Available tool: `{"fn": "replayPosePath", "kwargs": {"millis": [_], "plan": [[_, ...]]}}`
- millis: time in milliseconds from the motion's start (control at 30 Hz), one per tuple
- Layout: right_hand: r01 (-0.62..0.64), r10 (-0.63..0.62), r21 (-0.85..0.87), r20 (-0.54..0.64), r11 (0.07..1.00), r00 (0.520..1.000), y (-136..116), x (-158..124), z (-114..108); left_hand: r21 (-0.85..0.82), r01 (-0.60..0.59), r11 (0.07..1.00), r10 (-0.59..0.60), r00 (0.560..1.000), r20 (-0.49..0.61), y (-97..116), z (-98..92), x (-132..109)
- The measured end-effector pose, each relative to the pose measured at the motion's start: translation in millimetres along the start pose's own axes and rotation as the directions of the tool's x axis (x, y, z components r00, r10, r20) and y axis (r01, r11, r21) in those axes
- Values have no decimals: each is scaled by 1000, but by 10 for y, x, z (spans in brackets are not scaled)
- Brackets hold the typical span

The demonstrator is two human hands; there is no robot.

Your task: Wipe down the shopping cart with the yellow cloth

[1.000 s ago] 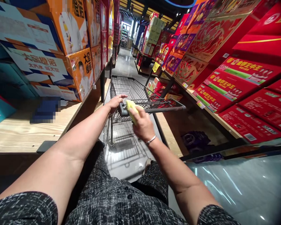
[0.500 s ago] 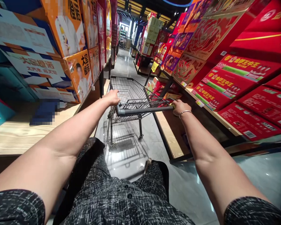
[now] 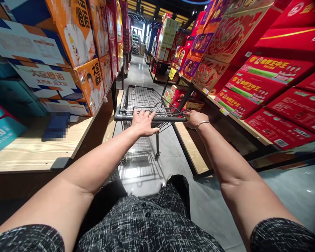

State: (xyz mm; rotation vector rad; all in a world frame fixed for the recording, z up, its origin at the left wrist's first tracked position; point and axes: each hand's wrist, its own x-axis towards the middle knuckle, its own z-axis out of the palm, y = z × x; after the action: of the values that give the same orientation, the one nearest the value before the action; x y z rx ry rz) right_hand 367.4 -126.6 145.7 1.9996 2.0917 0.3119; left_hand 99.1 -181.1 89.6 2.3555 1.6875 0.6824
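A grey wire shopping cart (image 3: 141, 98) stands ahead of me in the aisle, its handle bar crosswise in front of my body. My left hand (image 3: 144, 123) lies over the middle of the bar, fingers stretched forward and apart, thumb out to the side; it is not wrapped round the bar. At the bar's right end, my right hand (image 3: 196, 119) is closed round the handle, with a bracelet on that wrist. No goods show in the visible part of the basket, though my left hand and the bar hide some of it.
Orange and white cartons (image 3: 86, 87) are stacked on a wooden shelf (image 3: 68, 140) close on the left. Red boxes (image 3: 248, 87) fill the shelf on the right, with a low wooden ledge (image 3: 191, 150) beside the cart. The shiny floor (image 3: 140, 66) runs between them towards the back.
My left hand has slid from the bar's left end to its middle, and its fingers have spread. The cart's handle has swung slightly left. My right hand still grips the right end.
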Motion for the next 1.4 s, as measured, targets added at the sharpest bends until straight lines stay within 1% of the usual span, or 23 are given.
{"fn": "replayPosePath", "kwargs": {"millis": [133, 200, 300, 367, 433, 500, 567, 600, 700, 733, 800, 867, 933, 967, 1000, 1100, 1133, 1167, 1267, 1300, 1333, 1367, 1400], "plan": [[53, -49, -66, 52, 996, 997, -145, -60, -134, 62, -16, 998, 17, 1000, -8, -230, -107, 33], [68, -63, -74, 68, 995, 996, -222, -97, -186, 63, -12, 998, 12, 1000, -8, -329, -152, 62], [79, -74, -64, 87, 995, 993, -361, -179, -271, 18, 24, 1000, -23, 999, -24, -512, -219, 114], [90, -85, -54, 86, 994, 993, -468, -257, -321, -36, 62, 997, -64, 995, -70, -642, -256, 147], [107, -106, -27, 46, 994, 993, -583, -356, -345, -92, 110, 990, -122, 983, -134, -732, -272, 176], [129, -128, 23, -39, 991, 991, -705, -480, -332, -140, 162, 977, -187, 965, -186, -735, -256, 202], [157, -141, 81, -167, 984, 976, -835, -625, -283, -158, 176, 972, -203, 963, -176, -630, -204, 227], [173, -145, 106, -233, 979, 962, -898, -703, -248, -155, 154, 976, -177, 973, -147, -543, -170, 240], [253, -165, 172, -408, 952, 898, -1051, -929, -110, -169, -4, 986, -2, 999, -34, -225, -74, 272], [296, -178, 202, -456, 934, 872, -1080, -998, -49, -199, -39, 979, 39, 999, -4, -128, -57, 278], [415, -215, 262, -556, 871, 803, -1099, -1122, 107, -297, -61, 953, 78, 996, 46, 18, -58, 279], [552, -252, 298, -657, 778, 710, -1082, -1225, 307, -401, -62, 914, 102, 991, 81, 92, -94, 255], [649, -250, 306, -744, 697, 619, -1063, -1295, 529, -464, -88, 881, 157, 981, 114, 114, -137, 210], [667, -223, 311, -777, 677, 588, -1063, -1310, 639, -473, -101, 875, 183, 974, 131, 116, -154, 184], [668, -183, 321, -801, 672, 570, -1072, -1309, 743, -466, -107, 878, 198, 969, 150, 115, -165, 158], [619, -55, 353, -839, 701, 541, -1167, -1185, 1006, -418, -102, 903, 191, 966, 176, 108, -178, 92], [616, -29, 346, -857, 708, 514, -1215, -1107, 1079, -407, -95, 909, 179, 968, 173, 102, -182, 74], [627, -12, 325, -882, 708, 471, -1268, -1015, 1149, -398, -93, 913, 174, 969, 173, 93, -188, 57], [678, 38, 237, -955, 695, 295, -1408, -712, 1357, -370, -131, 920, 208, 962, 178, 37, -225, 9], [678, 67, 233, -963, 698, 262, -1435, -619, 1431, -358, -153, 921, 228, 957, 178, 8, -240, -5], [661, 98, 255, -959, 706, 265, -1449, -537, 1505, -347, -172, 922, 244, 954, 174, -23, -254, -17], [626, 132, 304, -943, 718, 307, -1447, -468, 1578, -335, -183, 924, 250, 953, 168, -55, -267, -28], [578, 156, 365, -912, 729, 378, -1431, -414, 1646, -322, -189, 928, 252, 954, 165, -87, -277, -37]]}}
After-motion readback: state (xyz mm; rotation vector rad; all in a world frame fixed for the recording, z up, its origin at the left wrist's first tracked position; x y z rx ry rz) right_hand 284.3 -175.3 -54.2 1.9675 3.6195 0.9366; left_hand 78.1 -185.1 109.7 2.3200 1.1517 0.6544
